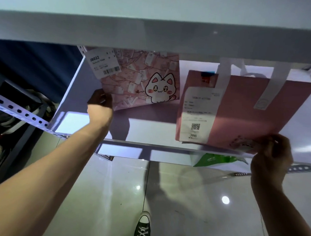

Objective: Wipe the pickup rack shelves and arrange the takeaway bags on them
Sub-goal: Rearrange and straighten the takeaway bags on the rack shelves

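Observation:
Two takeaway bags stand on the white middle shelf (150, 130) of the rack. The left one is a pink patterned bag with a white cat (143, 78) and a label reading J8022. My left hand (100, 100) grips its lower left corner. The right one is a plain pink bag (243, 110) with white handles and a long receipt on its front. My right hand (271, 153) pinches its bottom right corner at the shelf's front edge. The upper shelf (154, 34) hides the tops of both bags.
A green and white bag (218, 159) lies on the lower shelf under the pink bag. Perforated metal rack posts (21, 113) run at the left. Dark equipment sits far left. Below is a glossy tiled floor (113, 195) with my black sneaker (143, 227).

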Demonstrator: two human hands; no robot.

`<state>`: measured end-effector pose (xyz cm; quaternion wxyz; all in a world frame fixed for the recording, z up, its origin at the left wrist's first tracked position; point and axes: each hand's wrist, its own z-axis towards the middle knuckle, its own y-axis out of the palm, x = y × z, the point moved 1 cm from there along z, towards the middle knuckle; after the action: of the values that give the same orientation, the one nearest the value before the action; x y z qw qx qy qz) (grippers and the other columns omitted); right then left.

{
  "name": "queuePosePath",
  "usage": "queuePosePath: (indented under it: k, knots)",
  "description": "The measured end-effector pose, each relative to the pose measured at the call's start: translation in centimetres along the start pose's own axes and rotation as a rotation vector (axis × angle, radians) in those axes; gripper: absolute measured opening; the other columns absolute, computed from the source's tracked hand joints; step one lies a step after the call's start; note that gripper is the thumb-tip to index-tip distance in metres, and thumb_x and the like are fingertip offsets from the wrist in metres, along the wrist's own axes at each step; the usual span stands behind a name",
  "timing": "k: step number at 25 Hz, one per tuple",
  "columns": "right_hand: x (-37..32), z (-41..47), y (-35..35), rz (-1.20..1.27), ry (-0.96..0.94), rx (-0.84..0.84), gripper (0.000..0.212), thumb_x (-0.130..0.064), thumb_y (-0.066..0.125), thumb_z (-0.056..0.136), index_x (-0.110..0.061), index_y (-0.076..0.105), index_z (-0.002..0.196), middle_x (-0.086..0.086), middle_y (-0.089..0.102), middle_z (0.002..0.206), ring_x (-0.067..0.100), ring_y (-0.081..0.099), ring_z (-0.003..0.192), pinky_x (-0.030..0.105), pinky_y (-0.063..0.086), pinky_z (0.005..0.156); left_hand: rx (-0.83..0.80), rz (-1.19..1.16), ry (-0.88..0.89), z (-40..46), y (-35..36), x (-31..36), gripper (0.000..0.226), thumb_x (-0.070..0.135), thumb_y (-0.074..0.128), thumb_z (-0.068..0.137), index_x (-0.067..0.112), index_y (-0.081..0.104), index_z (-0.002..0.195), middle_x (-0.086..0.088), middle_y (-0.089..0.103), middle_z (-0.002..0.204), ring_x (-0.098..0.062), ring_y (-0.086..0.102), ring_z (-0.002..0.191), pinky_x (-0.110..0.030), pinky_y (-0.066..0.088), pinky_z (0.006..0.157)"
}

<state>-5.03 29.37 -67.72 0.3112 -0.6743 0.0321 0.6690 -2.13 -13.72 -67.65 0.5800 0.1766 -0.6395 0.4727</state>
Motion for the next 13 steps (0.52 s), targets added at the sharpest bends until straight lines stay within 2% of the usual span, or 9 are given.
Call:
queuePosePath:
  k: [2,4,6,9,12,13]
  knots:
    - [0.7,0.4,-1.7,-0.025,0.005,0.009,0.020,-0.025,0.042,0.096,-0.030,0.060,0.102,0.003,0.065,0.100,0.019,0.061,0.092,0.035,0.050,0.084,-0.001,0.032,0.012,-0.3,1.5,0.7,0.018,0.000,0.058,0.091,-0.005,0.067,0.106,-0.008,0.066,0.094,-0.017,0.061,0.087,-0.005,0.042,0.066]
    - [1.3,0.7,-3.4,-0.061,0.016,0.025,0.019,-0.030,0.043,0.094,-0.037,0.060,0.099,0.002,0.067,0.100,0.023,0.062,0.094,0.038,0.050,0.085,-0.007,0.094,0.040,-0.8,3.2,1.6,0.016,0.006,0.058,0.091,0.000,0.069,0.103,-0.007,0.069,0.093,-0.015,0.061,0.086,-0.011,0.042,0.068]
    - [1.7,0.9,-4.8,-0.089,0.024,0.034,0.019,-0.034,0.042,0.093,-0.038,0.060,0.099,-0.003,0.067,0.097,0.020,0.062,0.091,0.036,0.050,0.082,-0.023,0.116,0.050,-1.6,5.0,2.3,0.014,0.009,0.061,0.090,0.004,0.070,0.099,-0.004,0.069,0.090,-0.014,0.061,0.084,-0.016,0.040,0.071]
    - [1.8,0.7,-5.9,-0.105,0.030,0.037,0.021,-0.030,0.043,0.093,-0.044,0.058,0.093,-0.010,0.064,0.092,0.011,0.058,0.085,0.030,0.047,0.079,-0.070,0.080,0.023,-3.0,7.2,3.3,0.012,0.011,0.063,0.090,0.009,0.071,0.099,0.003,0.066,0.087,-0.015,0.064,0.086,-0.017,0.042,0.073]
    - [1.6,0.1,-5.7,-0.085,0.022,0.000,0.023,-0.024,0.044,0.094,-0.042,0.058,0.093,-0.003,0.064,0.093,0.013,0.057,0.086,0.033,0.045,0.079,-0.159,0.024,-0.054,-4.1,7.3,4.0,0.022,0.011,0.060,0.094,0.009,0.066,0.115,-0.004,0.070,0.106,-0.021,0.067,0.100,-0.024,0.051,0.085]
    - [1.5,-0.2,-5.4,-0.071,0.019,-0.022,0.023,-0.022,0.044,0.095,-0.039,0.059,0.095,-0.004,0.064,0.092,0.014,0.057,0.085,0.034,0.046,0.079,-0.189,-0.006,-0.088,-5.0,6.7,4.2,0.028,0.010,0.059,0.095,0.009,0.062,0.123,-0.007,0.067,0.114,-0.021,0.064,0.105,-0.022,0.051,0.087]
